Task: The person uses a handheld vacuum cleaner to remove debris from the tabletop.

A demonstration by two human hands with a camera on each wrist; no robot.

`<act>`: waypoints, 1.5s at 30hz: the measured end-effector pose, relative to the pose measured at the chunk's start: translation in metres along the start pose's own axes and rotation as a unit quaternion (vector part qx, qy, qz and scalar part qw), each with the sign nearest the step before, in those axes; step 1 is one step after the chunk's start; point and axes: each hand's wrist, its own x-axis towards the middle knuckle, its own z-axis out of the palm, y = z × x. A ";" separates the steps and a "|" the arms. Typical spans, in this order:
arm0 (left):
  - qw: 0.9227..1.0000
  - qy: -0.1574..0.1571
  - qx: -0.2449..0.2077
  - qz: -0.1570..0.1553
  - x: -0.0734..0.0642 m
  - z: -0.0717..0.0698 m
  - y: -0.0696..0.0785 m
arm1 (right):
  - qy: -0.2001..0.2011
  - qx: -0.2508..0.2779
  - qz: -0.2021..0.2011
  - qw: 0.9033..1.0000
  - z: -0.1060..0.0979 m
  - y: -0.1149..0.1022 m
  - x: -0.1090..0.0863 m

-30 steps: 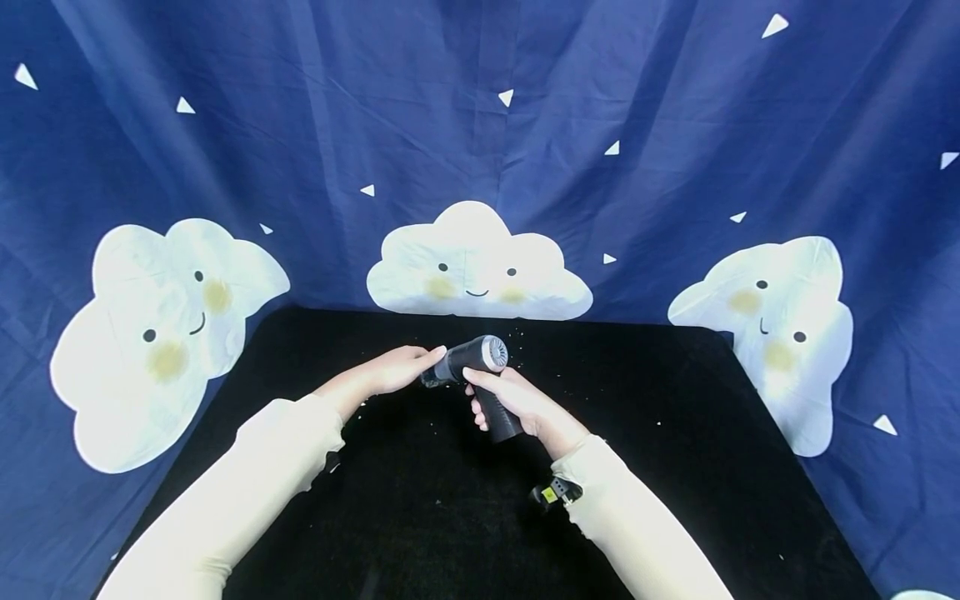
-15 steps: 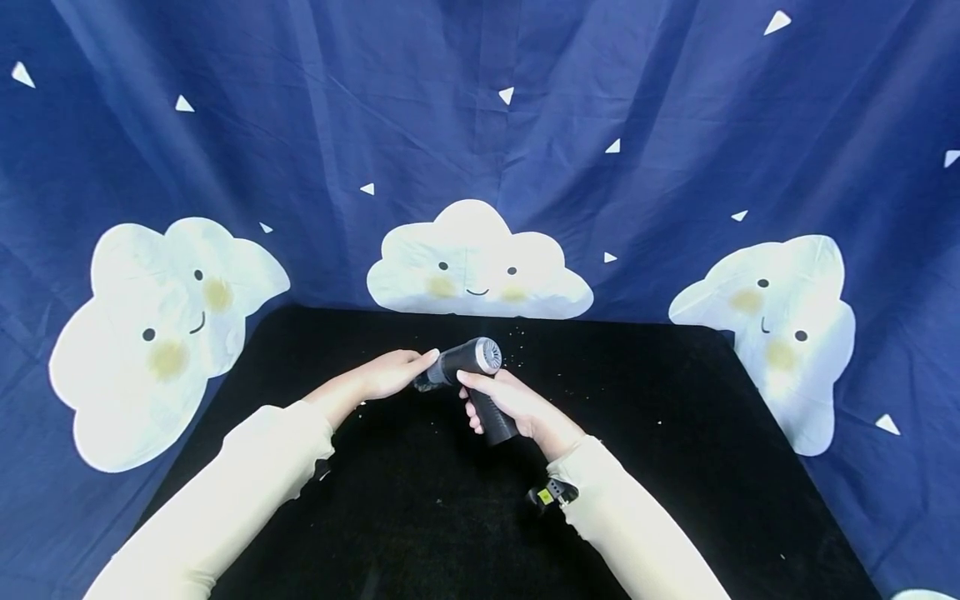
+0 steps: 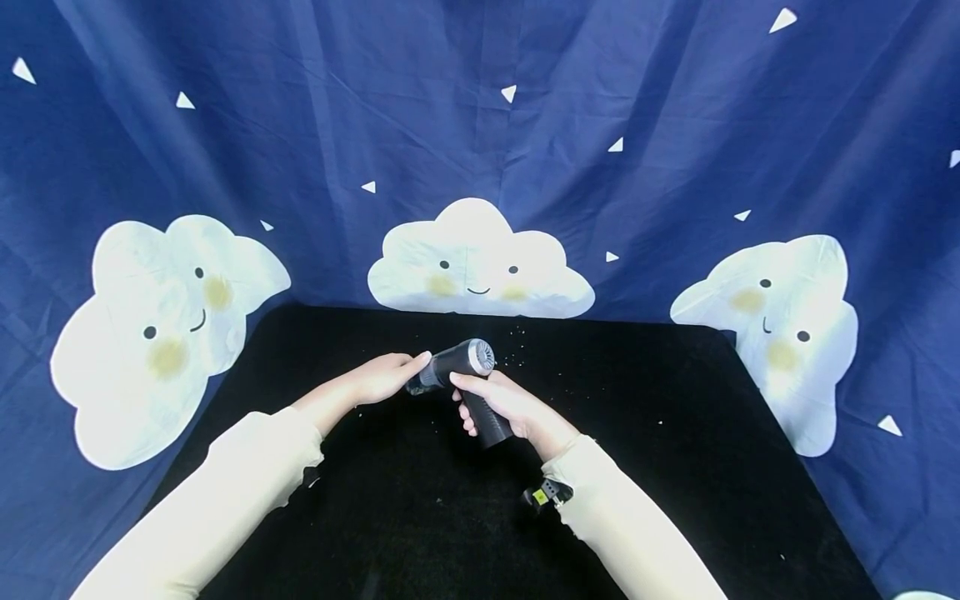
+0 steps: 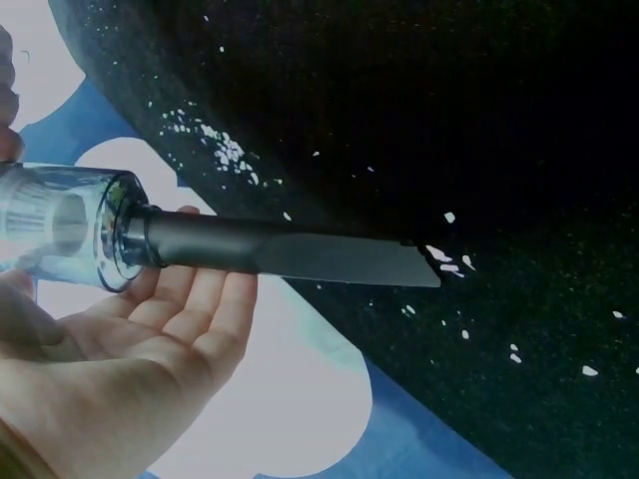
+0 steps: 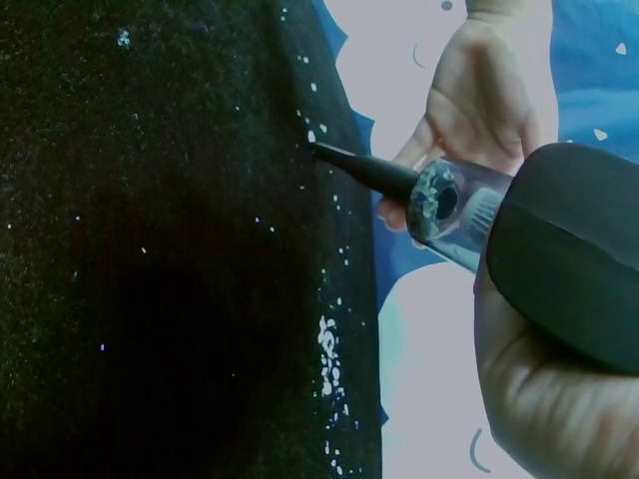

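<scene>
A black handheld vacuum cleaner with a silver vented end is held slanted over the black table. My right hand grips its ribbed handle, thumb up near the body. At the front end, my left hand holds the vacuum lightly: its thumb lies by the clear dust cup and its fingers pass behind the nozzle. The slant-cut crevice nozzle points at the table, its tip right beside small white scraps. White bits show inside the cup in the right wrist view.
More white scraps lie clustered near the far edge of the black cloth-covered table, with others scattered about. A blue curtain with printed smiling clouds hangs around the table. A small black wrist device is strapped at the right cuff.
Both hands and the vacuum cleaner have drifted together to the left and slightly closer to me. The hold of each hand looks the same.
</scene>
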 end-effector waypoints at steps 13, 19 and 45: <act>1.000 0.001 0.009 -0.002 -0.006 -0.001 -0.003 | -0.010 -0.008 0.016 1.000 0.002 -0.003 -0.001; 1.000 0.004 0.018 -0.005 -0.006 -0.001 -0.003 | -0.006 -0.010 0.014 1.000 0.003 -0.003 0.001; 1.000 -0.010 0.013 -0.024 -0.015 0.004 0.002 | -0.040 -0.016 0.049 0.998 -0.007 -0.014 -0.005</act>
